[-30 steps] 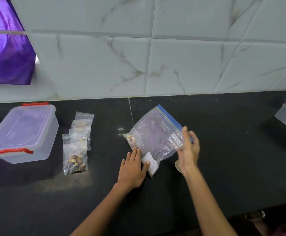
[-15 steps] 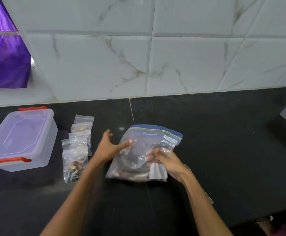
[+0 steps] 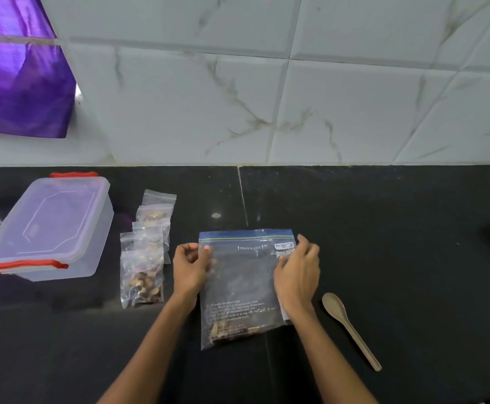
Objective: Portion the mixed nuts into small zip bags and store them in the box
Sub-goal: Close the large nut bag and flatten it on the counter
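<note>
I have the big zip bag (image 3: 243, 287) lying flat on the black counter (image 3: 398, 228), seal end toward the wall, with what is left of the nuts (image 3: 229, 330) gathered at the end nearest me. My left hand (image 3: 190, 268) pinches its upper left edge with curled fingers, and my right hand (image 3: 296, 275) is curled over the upper right edge; both sit just under the blue strip, which I judge is the grip for pressing the seal shut or pulling it apart, I cannot tell which. The small bags (image 3: 144, 255) lie overlapping in a row between the big bag and the box (image 3: 48, 228), which sits lid on toward the counter's left end, so storing is not yet done. The spoon (image 3: 348, 325) rests just right of my right wrist, within easy reach. Behind the counter rises a white marbled tile wall (image 3: 267, 97), with purple cloth (image 3: 16, 77) hanging at its left.
</note>
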`<state>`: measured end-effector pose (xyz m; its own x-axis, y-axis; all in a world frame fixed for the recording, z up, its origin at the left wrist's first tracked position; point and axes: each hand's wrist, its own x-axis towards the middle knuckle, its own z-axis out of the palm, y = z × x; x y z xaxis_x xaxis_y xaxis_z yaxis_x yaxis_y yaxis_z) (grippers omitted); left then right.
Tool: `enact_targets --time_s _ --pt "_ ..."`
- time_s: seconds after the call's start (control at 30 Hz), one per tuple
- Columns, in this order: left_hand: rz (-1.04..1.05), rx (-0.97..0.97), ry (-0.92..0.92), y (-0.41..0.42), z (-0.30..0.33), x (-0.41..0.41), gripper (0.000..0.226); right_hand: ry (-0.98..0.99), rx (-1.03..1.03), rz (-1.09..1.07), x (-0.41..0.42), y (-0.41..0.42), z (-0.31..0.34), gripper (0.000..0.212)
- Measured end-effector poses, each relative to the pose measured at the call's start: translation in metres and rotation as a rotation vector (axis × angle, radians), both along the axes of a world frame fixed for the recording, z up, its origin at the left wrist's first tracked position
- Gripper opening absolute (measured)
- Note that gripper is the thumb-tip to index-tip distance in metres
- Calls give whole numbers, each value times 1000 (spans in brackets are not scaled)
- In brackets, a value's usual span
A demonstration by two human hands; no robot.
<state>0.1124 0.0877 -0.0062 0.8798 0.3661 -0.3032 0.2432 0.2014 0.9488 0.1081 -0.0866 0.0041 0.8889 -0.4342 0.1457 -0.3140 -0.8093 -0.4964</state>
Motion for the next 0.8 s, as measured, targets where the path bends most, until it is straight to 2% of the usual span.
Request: enact_targets --time_s 0.07,0.13,0.23,0.3,0.37,0.43,0.5,0.8 --pt "-11 170 -49 -1 0 3 16 -148 -188 183 2 15 -3 51" --pt "-47 412 -73 -4 1 4 18 -177 -217 429 5 31 -7 41" --pt "-111 976 -25 -7 -4 1 28 -77 -204 651 11 48 -16 34" --pt "-153 1212 -81 -12 -7 -4 35 9 -179 713 13 52 -23 37" --pt "-310 1301 -146 -18 -6 -9 39 37 -168 726 14 53 -28 39" --pt "-538 1322 -47 -22 -11 -12 49 18 -213 710 13 54 -33 41" --pt "-681 1366 78 -21 -15 -14 54 26 -265 690 12 56 -36 46" --pt "-711 1523 183 -23 -7 -10 62 145 -352 656 13 61 -38 72"
